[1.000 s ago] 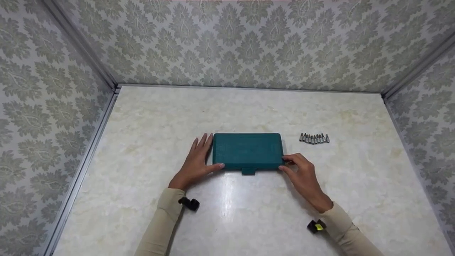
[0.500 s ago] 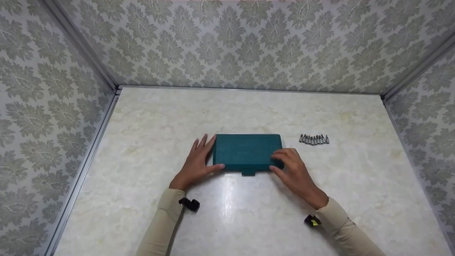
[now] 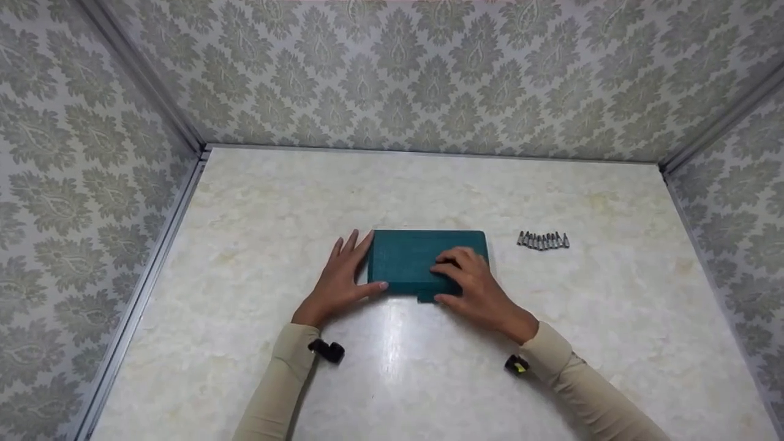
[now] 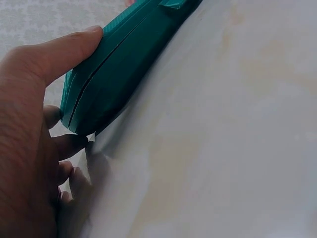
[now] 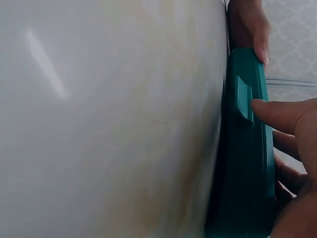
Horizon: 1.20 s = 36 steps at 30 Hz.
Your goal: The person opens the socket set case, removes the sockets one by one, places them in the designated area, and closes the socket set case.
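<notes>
A dark green plastic case (image 3: pixel 401 257) lies closed on the table, its latch tab (image 3: pixel 424 297) sticking out from the front side. My left hand (image 3: pixel 334 285) steadies the left end: the thumb rests at the front edge of the lid, and the straight fingers lie along the left side. Over the right half of the lid is my right hand (image 3: pixel 481 291), fingers bent loosely above the top. Its thumb touches the upper part of the latch (image 5: pixel 243 99) in the right wrist view. A seam runs round the case side (image 4: pixel 109 84) in the left wrist view.
Several small metal screwdriver bits (image 3: pixel 544 241) stand in a row right of the case. The marbled table (image 3: pixel 275 184) ends at patterned wall panels (image 3: pixel 392 73) at the back and sides. Each wrist carries a small black camera (image 3: pixel 327 351).
My right hand has slid left from the case's right front corner to the latch, thumb now on it. The left hand stays in place, and the case has hardly moved.
</notes>
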### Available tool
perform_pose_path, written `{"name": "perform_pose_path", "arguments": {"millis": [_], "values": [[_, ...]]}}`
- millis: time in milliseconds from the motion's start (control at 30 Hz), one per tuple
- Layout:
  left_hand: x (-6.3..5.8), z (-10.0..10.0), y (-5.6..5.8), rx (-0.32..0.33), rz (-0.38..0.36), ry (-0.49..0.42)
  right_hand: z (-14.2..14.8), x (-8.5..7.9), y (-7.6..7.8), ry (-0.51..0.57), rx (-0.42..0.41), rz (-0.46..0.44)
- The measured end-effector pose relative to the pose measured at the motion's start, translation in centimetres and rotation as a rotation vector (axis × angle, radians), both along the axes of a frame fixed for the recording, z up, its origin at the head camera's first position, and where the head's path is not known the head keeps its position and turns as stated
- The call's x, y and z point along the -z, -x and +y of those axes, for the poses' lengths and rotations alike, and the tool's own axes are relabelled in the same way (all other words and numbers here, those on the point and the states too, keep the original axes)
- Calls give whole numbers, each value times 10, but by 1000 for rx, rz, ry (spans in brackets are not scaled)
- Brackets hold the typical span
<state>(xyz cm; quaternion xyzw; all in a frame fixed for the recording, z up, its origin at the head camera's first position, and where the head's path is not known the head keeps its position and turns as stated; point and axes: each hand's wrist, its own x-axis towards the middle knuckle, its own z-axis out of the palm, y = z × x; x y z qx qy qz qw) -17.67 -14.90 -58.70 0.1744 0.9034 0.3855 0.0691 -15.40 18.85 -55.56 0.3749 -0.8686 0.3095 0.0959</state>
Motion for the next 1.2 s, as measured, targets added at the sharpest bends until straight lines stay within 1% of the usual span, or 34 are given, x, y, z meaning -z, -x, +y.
{"name": "perform_pose_path", "arguments": {"millis": [167,267,333,467,567,967,1200], "values": [[2,0,2,2,-4,9,-6,4,-1,-30,51,10],[3,-1,2,0,-6,13,-9,5,-1,-25,76,14],[3,-1,2,-4,-8,17,-11,6,0,-9,80,26],[2,0,1,-6,-13,10,-13,10,2,21,75,79],[1,1,1,-1,-9,2,-14,12,3,16,75,104],[2,2,0,-17,3,8,-17,11,5,-8,91,109],[3,2,1,-4,28,9,-20,12,10,-25,100,135]]}}
